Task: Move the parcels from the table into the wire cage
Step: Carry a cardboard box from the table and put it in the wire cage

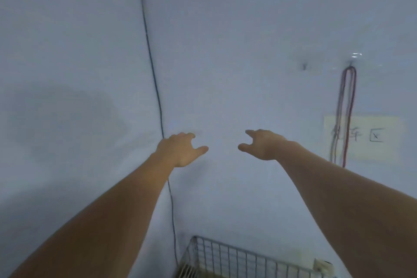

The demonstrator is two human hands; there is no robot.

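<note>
Your left hand (180, 149) and right hand (264, 144) hover above the wire cage (225, 257), fingers released, holding nothing; likely between parcels, so fetch the next one.

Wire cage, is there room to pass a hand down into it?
Open gap between the left hand and right hand, both holding nothing. Below, the wire cage top looks open between the black cable and right forearm. Its inside is mostly out of view.
</note>
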